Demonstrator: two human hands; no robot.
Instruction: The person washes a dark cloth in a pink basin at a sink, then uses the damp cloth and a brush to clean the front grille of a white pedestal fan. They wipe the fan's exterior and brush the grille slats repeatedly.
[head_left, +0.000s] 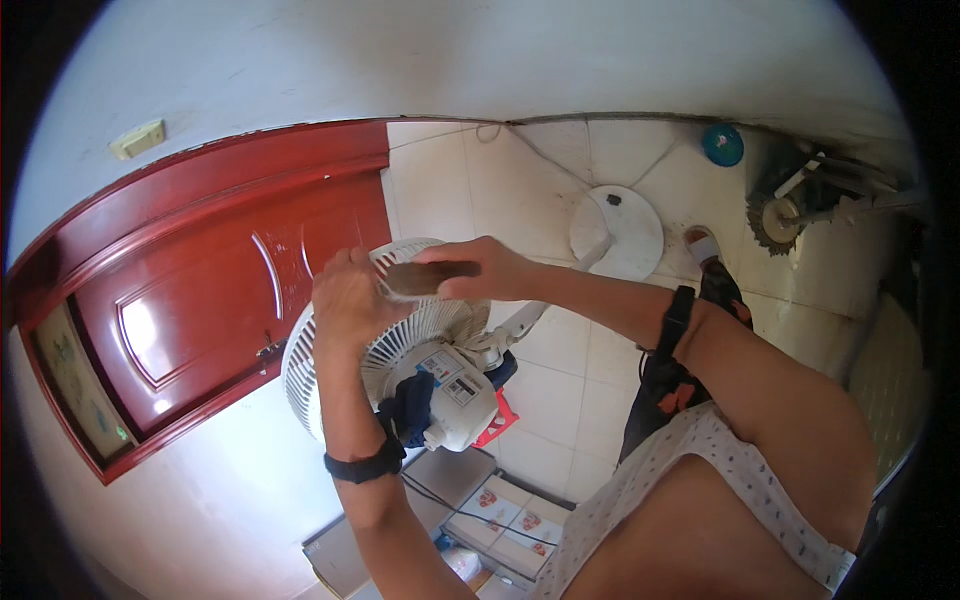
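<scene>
A dark brown, flat oblong piece (429, 279), possibly a wooden brush back, is gripped in my right hand (484, 266). It is held over the white grille (409, 334) of a standing electric fan. My left hand (351, 296) is at the grille's upper side, beside the piece's left end; its fingers are blurred and partly hidden, so whether it holds the grille or the piece does not show. The fan's white motor housing (446, 382), with stickers, faces me. A dark cloth (411, 405) hangs on the housing.
The fan's round white base (637, 232) stands on the tiled floor (540, 390). A red door (202, 285) is at the left. Low boxes (457, 480) with a cable lie below the fan. A blue ball-like object (723, 145) and a dark round brush-edged part (778, 221) are at upper right.
</scene>
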